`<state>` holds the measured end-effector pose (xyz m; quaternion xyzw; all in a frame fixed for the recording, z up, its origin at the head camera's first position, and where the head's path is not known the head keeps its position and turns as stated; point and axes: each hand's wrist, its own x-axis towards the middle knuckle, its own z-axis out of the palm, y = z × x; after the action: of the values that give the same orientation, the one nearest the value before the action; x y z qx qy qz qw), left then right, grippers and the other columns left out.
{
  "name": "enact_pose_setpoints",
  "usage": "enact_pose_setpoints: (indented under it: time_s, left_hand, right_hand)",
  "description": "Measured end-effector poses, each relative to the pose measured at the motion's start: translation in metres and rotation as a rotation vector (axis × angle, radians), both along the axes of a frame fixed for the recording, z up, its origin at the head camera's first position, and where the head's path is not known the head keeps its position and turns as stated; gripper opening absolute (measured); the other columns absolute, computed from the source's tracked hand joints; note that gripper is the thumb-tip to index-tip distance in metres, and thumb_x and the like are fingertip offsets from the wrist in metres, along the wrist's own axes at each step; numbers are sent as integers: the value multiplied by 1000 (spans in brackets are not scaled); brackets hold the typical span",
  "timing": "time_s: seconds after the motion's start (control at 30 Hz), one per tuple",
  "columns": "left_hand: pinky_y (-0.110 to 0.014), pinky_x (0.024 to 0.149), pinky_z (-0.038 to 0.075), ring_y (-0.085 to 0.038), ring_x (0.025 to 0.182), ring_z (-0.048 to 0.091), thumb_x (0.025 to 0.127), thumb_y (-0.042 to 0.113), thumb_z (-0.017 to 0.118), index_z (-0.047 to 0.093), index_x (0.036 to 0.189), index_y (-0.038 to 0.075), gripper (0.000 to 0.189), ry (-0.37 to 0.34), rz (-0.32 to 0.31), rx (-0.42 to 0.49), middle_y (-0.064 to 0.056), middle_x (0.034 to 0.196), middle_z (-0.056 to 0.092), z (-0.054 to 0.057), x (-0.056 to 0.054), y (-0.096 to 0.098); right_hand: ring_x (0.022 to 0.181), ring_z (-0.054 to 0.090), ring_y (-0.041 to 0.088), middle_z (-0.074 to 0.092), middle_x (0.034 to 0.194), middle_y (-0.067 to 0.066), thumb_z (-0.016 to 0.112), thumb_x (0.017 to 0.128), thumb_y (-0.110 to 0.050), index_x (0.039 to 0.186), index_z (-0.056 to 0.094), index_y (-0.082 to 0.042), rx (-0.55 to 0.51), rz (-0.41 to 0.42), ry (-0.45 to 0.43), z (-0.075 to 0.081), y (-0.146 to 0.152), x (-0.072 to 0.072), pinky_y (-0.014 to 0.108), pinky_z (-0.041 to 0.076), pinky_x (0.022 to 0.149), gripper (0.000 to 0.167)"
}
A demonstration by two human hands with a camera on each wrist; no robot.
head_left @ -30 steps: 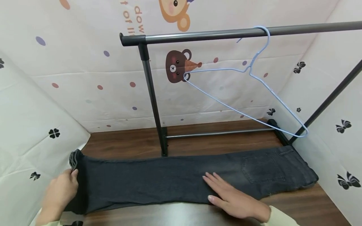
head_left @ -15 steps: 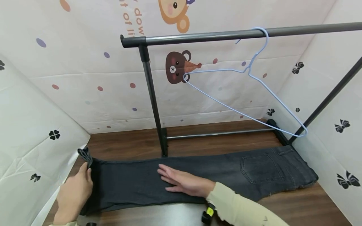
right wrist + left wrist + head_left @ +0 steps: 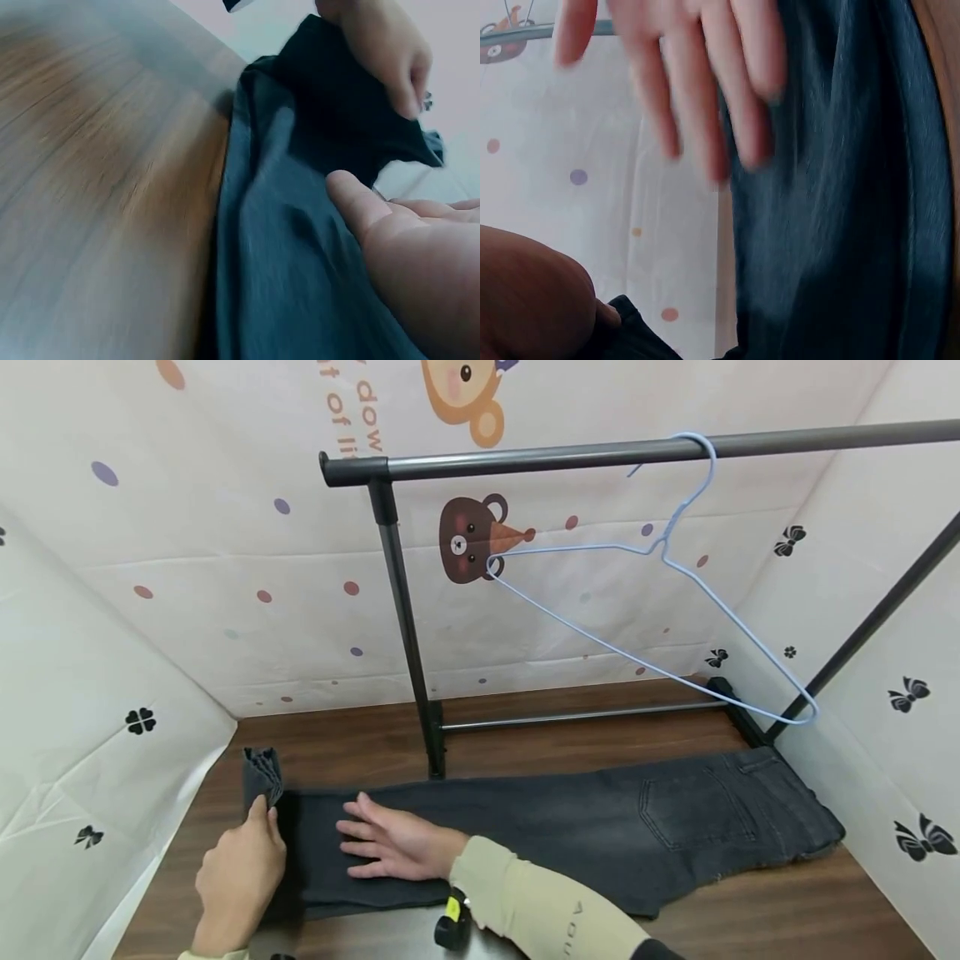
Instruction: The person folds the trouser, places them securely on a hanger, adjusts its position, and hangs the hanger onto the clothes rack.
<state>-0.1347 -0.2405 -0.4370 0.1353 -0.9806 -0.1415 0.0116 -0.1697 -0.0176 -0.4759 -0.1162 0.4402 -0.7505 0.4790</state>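
Note:
A pair of dark grey jeans (image 3: 570, 835) lies lengthwise across the wooden surface, legs together, with a back pocket showing at the right end. My left hand (image 3: 242, 870) pinches the hem end of the legs at the left and holds it lifted. In the right wrist view that raised denim hangs from the left hand (image 3: 386, 52). My right hand (image 3: 397, 842), fingers spread and straight, is over the legs just right of the lifted end. The left wrist view shows the right hand's fingers (image 3: 694, 97) blurred beside the denim.
Behind the jeans stands a dark metal clothes rack (image 3: 525, 462). A light blue wire hanger (image 3: 600, 631) hangs from its bar. Printed white sheeting (image 3: 135, 635) encloses the wooden surface (image 3: 330, 743) at the back and sides.
My left hand has brought the hem end rightward, raising it off the surface. My right hand has travelled left along the legs, from near the pocket to beside the left hand.

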Motion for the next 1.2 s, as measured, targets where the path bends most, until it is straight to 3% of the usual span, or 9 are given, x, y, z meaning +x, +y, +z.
enact_pose_setpoints:
  time_s: [0.17,0.33,0.5,0.6,0.7,0.83,0.97,1.07,1.2]
  left_hand:
    - [-68,55,51,-67,79,64,111,26,36,44,146,-4,47,-1,3,14,-43,111,66,-5,4,10]
    - [-71,64,53,-66,91,65,112,28,37,46,148,-4,49,-31,12,53,-40,124,64,-14,11,23]
    - [-70,67,54,-63,98,66,112,27,39,47,148,-4,48,-53,17,71,-38,130,62,-18,16,38]
    - [-64,58,53,-61,89,67,111,22,40,53,142,-2,42,-20,0,66,-36,123,66,-18,19,45]
    - [-61,53,50,-60,81,67,110,21,40,61,128,-3,37,28,-19,68,-33,116,69,-19,24,52]
    - [-66,59,51,-62,85,67,110,21,41,64,123,-4,37,58,-52,76,-33,118,69,-20,30,60]
    - [-65,67,55,-56,88,71,110,20,44,62,137,-2,39,47,-102,96,-32,115,72,-17,36,64]
    - [-61,72,58,-48,90,75,109,18,49,62,137,-5,39,66,-172,149,-30,110,75,-11,40,60]
    - [-52,81,61,-33,97,77,103,10,62,74,123,3,25,200,-299,223,-16,105,80,-3,39,38]
  right_hand:
    - [161,18,43,19,175,16,30,112,-54,168,13,-11,19,12,-19,-1,-29,3,63,26,126,72]
    - [158,27,46,20,174,16,33,113,-48,168,17,-15,7,7,-35,-2,-44,8,65,28,124,66]
    - [148,45,42,37,168,7,35,114,-45,164,30,-23,27,-5,-24,-2,-51,12,65,32,123,55]
    - [137,57,34,52,155,3,38,113,-45,157,39,-25,60,-45,-14,-1,-55,14,60,45,115,48]
    - [124,64,24,63,138,2,42,113,-43,145,47,-21,100,-102,-8,-1,-59,15,46,55,98,40]
    - [117,69,24,69,125,3,46,112,-38,140,48,-18,178,-224,-7,-2,-62,16,45,58,91,35]
    - [111,74,38,72,118,11,49,110,-30,155,39,-12,275,-354,-7,-5,-63,14,58,60,93,49]
    - [105,75,43,75,113,19,50,109,-22,161,31,-7,302,-387,1,-7,-61,12,62,60,89,57]
    - [102,74,46,76,109,21,48,107,-15,161,30,-8,284,-374,25,-6,-58,10,65,59,84,58]
